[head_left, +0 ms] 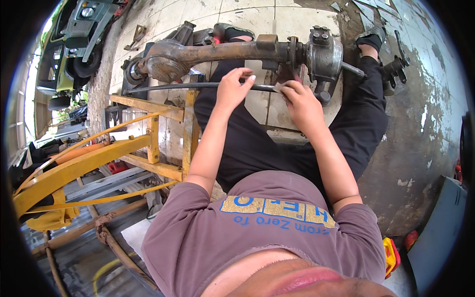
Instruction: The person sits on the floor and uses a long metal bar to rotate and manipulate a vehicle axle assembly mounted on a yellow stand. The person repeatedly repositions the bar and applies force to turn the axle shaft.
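A heavy, rusty vehicle axle (213, 53) lies across the floor in front of me. In front of it runs a long dark steel rod (198, 85), roughly parallel to the axle. My left hand (234, 90) is at the middle of the rod, thumb and fingers apart; whether it touches the rod is unclear. In my right hand (303, 101), finger and thumb pinch a small tan piece of sandpaper (278, 87) against the rod's right part. Under the axle's right end, a joint (322, 97) sits close to this hand.
On the left stands a yellow metal frame (99, 161), near the rod's left end. My legs spread either side, feet beyond the axle. A loose metal hub part (394, 72) lies far right. A green vehicle (69, 54) is parked far left; a blue-grey panel (439, 232) stands lower right.
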Tool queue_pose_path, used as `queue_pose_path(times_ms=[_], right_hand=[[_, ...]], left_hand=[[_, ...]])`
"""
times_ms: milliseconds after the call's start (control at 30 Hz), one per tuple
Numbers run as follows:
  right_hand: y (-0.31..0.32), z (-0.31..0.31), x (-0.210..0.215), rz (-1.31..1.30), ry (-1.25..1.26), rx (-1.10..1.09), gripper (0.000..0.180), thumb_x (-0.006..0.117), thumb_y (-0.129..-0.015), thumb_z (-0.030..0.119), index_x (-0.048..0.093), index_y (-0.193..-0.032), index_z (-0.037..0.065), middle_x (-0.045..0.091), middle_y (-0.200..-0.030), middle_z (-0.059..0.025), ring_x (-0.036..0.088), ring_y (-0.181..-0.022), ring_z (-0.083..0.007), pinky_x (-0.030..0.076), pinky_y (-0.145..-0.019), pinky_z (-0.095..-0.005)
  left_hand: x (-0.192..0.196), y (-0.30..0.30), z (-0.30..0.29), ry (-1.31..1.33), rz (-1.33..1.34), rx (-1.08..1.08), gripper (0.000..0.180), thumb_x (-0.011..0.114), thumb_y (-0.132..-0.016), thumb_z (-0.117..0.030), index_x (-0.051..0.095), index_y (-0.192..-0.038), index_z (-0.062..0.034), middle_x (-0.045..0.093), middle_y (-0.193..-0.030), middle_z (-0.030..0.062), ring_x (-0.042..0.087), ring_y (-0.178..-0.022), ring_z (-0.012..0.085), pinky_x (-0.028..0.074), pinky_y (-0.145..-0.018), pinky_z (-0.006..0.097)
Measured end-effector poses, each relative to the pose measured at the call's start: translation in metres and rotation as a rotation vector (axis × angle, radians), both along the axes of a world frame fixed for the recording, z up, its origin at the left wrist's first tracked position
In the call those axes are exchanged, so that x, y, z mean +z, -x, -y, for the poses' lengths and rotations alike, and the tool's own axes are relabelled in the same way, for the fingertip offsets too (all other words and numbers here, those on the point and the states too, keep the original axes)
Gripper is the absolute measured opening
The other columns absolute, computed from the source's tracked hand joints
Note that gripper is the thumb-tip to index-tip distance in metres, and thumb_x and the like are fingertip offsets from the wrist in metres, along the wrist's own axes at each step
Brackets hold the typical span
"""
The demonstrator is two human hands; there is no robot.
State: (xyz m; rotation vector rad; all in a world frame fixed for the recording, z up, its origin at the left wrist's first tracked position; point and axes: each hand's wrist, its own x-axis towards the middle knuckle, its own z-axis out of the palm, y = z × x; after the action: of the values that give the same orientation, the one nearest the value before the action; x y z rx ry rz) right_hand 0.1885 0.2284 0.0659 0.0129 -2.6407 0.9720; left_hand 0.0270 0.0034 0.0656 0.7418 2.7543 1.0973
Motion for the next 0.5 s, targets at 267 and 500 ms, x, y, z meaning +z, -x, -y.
queue_pose_path(times_ms=[267,500], right_hand=[[0.028,0.014,-0.023,0.190,-0.506,-0.002,0.044,0.066,-0.100,0.013,0.074,-0.143,0.006,0.071,-0.155,-0.0056,0.067,-0.131,-0.0341,0.060,-0.096,-0.0433],[0.037,0.033,-0.016,0.379,-0.585,0.005,0.055,0.058,-0.101,0.009,0.060,-0.155,0.001,0.066,-0.160,-0.0140,0.059,-0.146,-0.0399,0.036,-0.126,-0.0693]], left_hand=[[-0.059,0.013,-0.010,0.209,-0.408,-0.046,0.015,0.072,-0.097,-0.024,0.082,-0.096,-0.0116,0.080,-0.094,0.0070,0.078,-0.088,0.0311,0.061,-0.081,0.047],[-0.055,0.011,-0.011,0.079,-0.470,-0.028,0.013,0.075,-0.092,-0.025,0.080,-0.090,-0.0142,0.079,-0.090,0.0050,0.077,-0.086,0.0281,0.058,-0.080,0.044]])
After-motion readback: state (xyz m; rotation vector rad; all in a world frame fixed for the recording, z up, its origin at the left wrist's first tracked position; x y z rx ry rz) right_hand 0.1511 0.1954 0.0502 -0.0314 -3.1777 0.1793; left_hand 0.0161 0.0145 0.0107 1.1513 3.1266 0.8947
